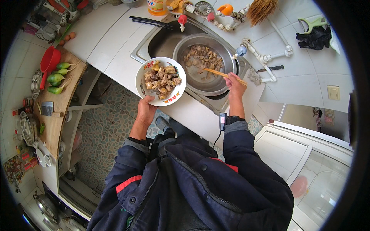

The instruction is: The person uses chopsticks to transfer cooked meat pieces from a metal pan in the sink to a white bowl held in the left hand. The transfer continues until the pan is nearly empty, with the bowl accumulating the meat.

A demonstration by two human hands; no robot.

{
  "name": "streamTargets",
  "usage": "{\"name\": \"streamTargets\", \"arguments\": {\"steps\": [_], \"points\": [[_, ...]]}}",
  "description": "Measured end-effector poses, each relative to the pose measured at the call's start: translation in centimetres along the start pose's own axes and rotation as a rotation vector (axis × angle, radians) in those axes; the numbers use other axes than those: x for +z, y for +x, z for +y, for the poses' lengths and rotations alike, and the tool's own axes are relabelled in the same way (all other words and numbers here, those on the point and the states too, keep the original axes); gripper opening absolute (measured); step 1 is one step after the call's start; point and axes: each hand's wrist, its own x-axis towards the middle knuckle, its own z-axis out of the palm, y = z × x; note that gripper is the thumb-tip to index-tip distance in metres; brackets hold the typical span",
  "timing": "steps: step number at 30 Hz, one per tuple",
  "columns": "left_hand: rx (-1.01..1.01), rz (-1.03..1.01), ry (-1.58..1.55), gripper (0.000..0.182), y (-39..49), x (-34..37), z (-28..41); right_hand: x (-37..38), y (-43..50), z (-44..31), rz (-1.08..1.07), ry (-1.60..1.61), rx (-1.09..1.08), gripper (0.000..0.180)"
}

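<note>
My left hand [147, 111] grips the near rim of a white flower-patterned bowl [140, 83], with the thumb over its edge. Chunks of cooked meat [163, 79] fill the bowl's middle. In my right hand [235, 86] is a pair of wooden chopsticks [221, 74], their tips down among more meat pieces [203, 57]. Those pieces lie in shallow liquid inside a large stainless steel basin [199, 89]. The basin rests in the right part of a metal sink [162, 40]. The bowl is held at the sink's left front corner, beside the basin.
Taps on white pipes [182, 23] stand behind the sink, one blue-handled tap [240, 51] close to the basin's right rim. Black chopsticks [150, 22] lie at the back. On a wooden board [52, 127] at left are green radishes [55, 78], a red ladle [50, 60] and a cleaver [47, 109].
</note>
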Motion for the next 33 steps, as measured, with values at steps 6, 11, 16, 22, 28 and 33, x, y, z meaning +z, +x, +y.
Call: {"name": "streamTargets", "arguments": {"steps": [6,11,16,22,28,33], "points": [[-0.03,-0.015,-0.003,0.047,0.0,-0.2,0.1,-0.2,0.7,-0.8,-0.007,0.002,-0.026,0.033],[-0.01,0.018,-0.028,0.044,0.0,0.1,-0.1,-0.8,1.5,-1.6,0.028,0.031,-0.123,0.026],[-0.017,0.01,-0.03,0.043,0.0,0.1,0.0,-0.2,2.9,-1.0,0.091,-0.08,-0.146,0.025],[-0.022,0.021,-0.029,0.044,-0.1,0.2,0.1,-0.5,3.8,-0.8,0.069,0.003,-0.239,0.024],[-0.034,0.007,-0.016,0.047,-0.1,0.1,0.3,-0.5,3.8,-0.7,0.093,-0.045,-0.228,0.027],[-0.042,-0.011,-0.009,0.049,0.0,0.0,0.1,-0.5,3.8,-0.7,0.104,-0.054,-0.212,0.027]]}}
